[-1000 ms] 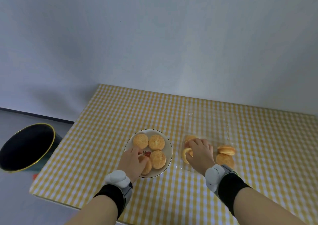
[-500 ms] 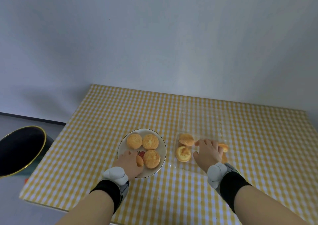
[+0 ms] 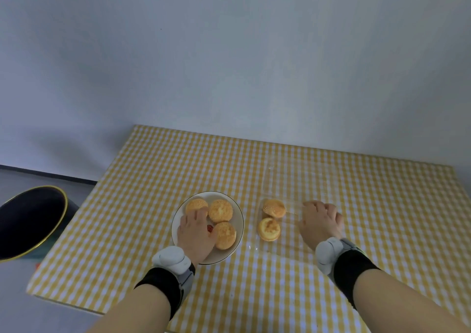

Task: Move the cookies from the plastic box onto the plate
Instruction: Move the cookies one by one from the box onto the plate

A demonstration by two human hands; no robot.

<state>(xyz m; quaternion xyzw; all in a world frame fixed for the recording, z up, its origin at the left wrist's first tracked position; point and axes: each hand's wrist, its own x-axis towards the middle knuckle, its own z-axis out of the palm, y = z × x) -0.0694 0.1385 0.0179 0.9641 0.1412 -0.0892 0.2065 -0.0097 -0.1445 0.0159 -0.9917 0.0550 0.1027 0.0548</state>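
A white plate point(image 3: 240, 218) sits on the yellow checked table and shows three golden cookies point(image 3: 220, 210). My left hand point(image 3: 195, 234) lies palm down on the plate's near left part, fingers spread and touching the far-left cookie; whatever is under the palm is hidden. To the right lies the clear plastic box point(image 3: 290, 236), with two cookies point(image 3: 269, 229) in its left half. My right hand point(image 3: 319, 222) is in the box's right half with fingers curled downward. It hides what lies beneath it, so I cannot tell if it grips a cookie.
The box's clear lid point(image 3: 295, 179) lies open behind it. A black bin with a gold rim point(image 3: 30, 220) stands on the floor off the table's left edge. The table's front edge runs close below my wrists, and a grey wall stands behind.
My left hand slid forward over the plate and the cookie at its thumb is hidden now. My right hand moved from the box's left cookies to its right half.
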